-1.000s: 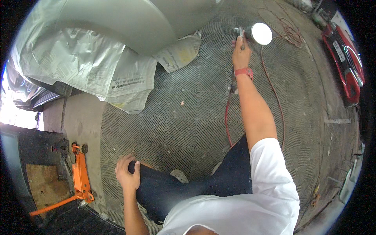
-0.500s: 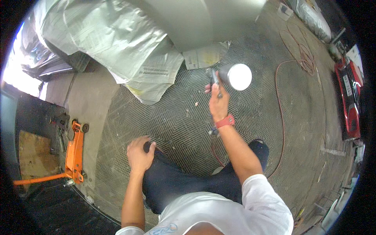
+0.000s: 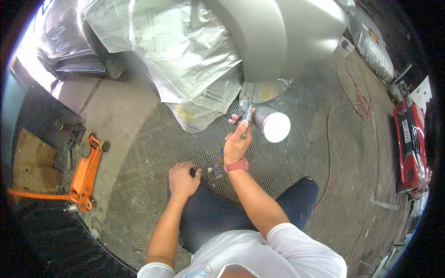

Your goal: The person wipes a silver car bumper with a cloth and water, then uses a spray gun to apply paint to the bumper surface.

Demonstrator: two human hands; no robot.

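Observation:
My right hand point(image 3: 237, 142) grips a metal spray gun point(image 3: 249, 114). Its cup point(image 3: 276, 126), with a round white lid, sticks out to the right. The nozzle end points away from me, close to a silver-grey car body panel point(image 3: 264, 41) and the masking newspaper point(image 3: 199, 69) beside it. Below the wrist, blurred fittings hang where a hose joins the gun. My left hand point(image 3: 183, 180) is closed over my left knee, around a small black thing whose kind I cannot make out.
An orange floor jack point(image 3: 86, 178) stands at left, its handle pointing left. On the right, a reddish air hose point(image 3: 329, 153) runs across the floor to a loose coil point(image 3: 364, 103). A red car bumper point(image 3: 410, 143) lies at the far right. Wrapped silver parts point(image 3: 371, 44) lie behind.
The spray gun and my right hand have moved left and nearer my body. The view has shifted, so more of the grey panel shows. My left hand stays closed at the knee.

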